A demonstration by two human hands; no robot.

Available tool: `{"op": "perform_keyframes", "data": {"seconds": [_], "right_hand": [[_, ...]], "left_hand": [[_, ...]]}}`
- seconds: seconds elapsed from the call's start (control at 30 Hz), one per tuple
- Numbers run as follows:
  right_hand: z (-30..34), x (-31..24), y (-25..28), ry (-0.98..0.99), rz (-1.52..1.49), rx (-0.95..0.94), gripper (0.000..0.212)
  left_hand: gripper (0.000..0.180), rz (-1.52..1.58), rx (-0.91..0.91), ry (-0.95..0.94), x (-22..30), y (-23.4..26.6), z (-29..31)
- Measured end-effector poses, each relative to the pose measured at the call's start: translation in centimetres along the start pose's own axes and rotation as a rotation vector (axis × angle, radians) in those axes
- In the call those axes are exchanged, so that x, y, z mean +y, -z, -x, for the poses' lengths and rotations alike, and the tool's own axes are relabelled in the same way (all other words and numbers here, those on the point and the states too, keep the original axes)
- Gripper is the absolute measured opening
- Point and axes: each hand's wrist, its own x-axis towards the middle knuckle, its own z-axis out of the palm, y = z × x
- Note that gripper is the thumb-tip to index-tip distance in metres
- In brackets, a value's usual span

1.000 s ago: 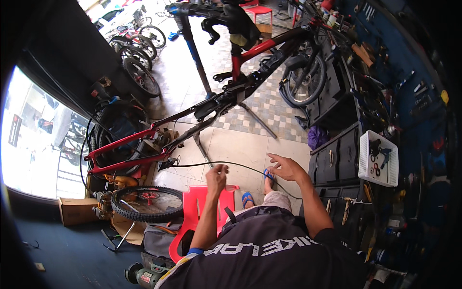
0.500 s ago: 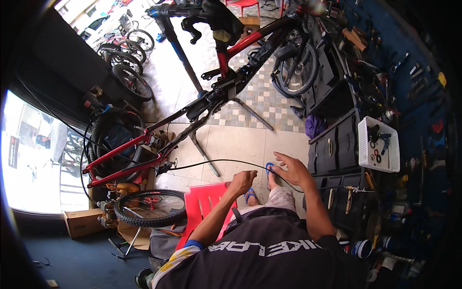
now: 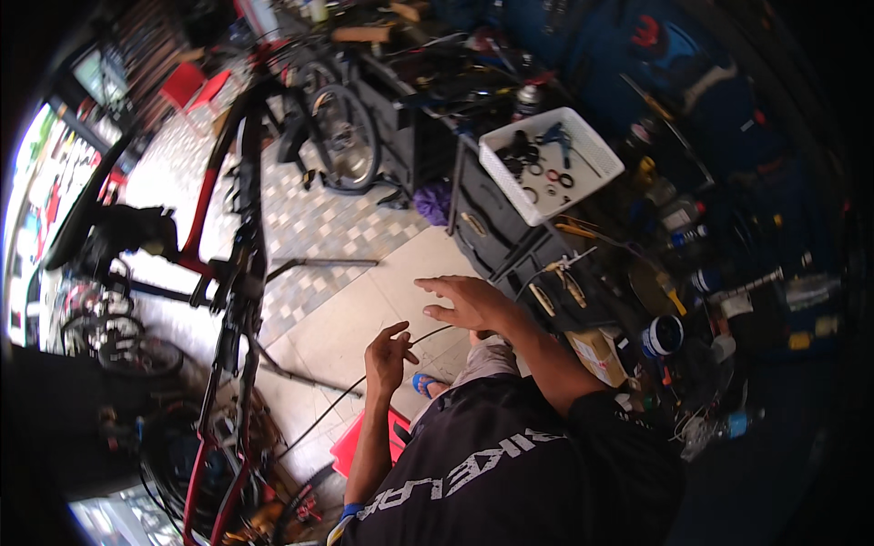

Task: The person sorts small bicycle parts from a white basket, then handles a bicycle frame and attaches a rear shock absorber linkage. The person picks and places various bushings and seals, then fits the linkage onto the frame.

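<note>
My left hand (image 3: 386, 360) is raised in front of my body, its fingers loosely bent and apart. A thin black cable or hose (image 3: 330, 409) runs up from the lower left and passes at this hand; I see no grip on it. To the right and a little farther off, my right hand (image 3: 466, 302) is stretched out with spread fingers and nothing in it. The line goes on behind it. On the left stands a red and black bicycle frame (image 3: 211, 205), tilted in view, on a stand with metal legs (image 3: 314, 262).
A white plastic basket (image 3: 596, 178) with small parts and a blue tool sits on the dark cabinet (image 3: 482, 218) to the right. A brass fitting (image 3: 563, 264) lies beyond my right hand. A red plastic chair (image 3: 346, 446) is near my left forearm. A purple bundle (image 3: 432, 204) lies by the cabinet.
The view has swung to the right, so the frame now stands at the left and the basket is nearer the middle. My left hand's fingers have loosened; my right hand stays spread.
</note>
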Motion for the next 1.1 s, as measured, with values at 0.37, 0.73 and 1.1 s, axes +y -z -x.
{"op": "perform_keyframes", "data": {"seconds": [0.37,0.73,1.1], "right_hand": [[5.6,15.2,22.0,-0.254,-0.067,0.537,0.029],[-4.8,26.5,23.7,-0.213,0.338,-0.064,0.030],[-8.6,29.4,21.7,-0.120,0.285,-0.175,0.032]], "left_hand": [[0.024,-0.377,-0.298,-0.471,13.7,-16.4,-13.4],[0.020,-0.474,-0.321,-0.441,14.3,-23.2,-18.1],[0.020,-0.461,-0.264,-0.304,13.2,-21.9,-19.4]]}}
